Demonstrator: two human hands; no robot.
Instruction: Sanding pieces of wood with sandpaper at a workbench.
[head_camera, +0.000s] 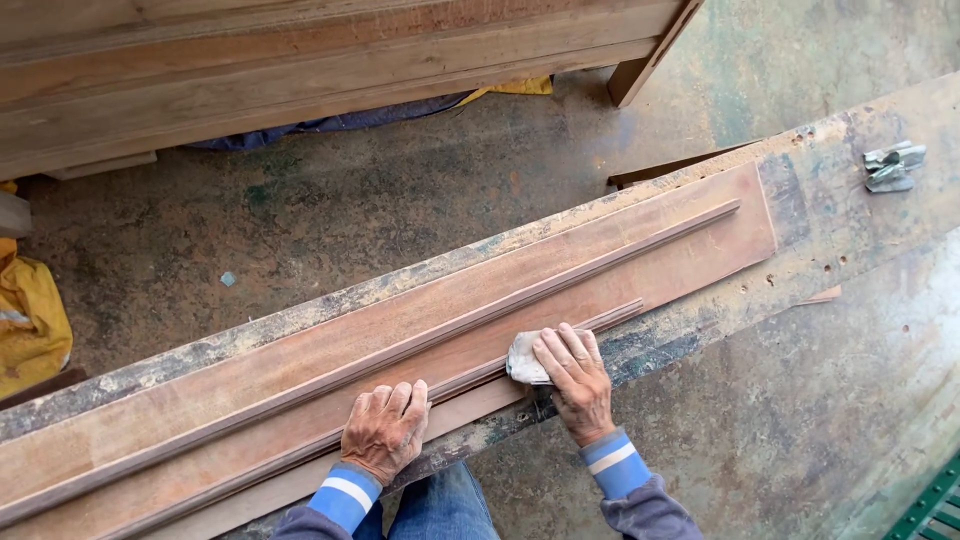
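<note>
Near desk's front edge: left hand (385, 430) flat, empty, pinning long wooden board (420, 335) steady; right hand (570, 378) pressing folded sandpaper (523, 358) onto thin strip (600, 318) for even rubbing.

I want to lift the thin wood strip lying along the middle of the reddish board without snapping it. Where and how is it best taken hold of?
Probably near its middle, with a pinch grip from above across its narrow width. The thin strip is long and slender, lying flat and diagonally on the reddish board, so an end hold would likely let it sag. The left hand and right hand sit below it.
</note>
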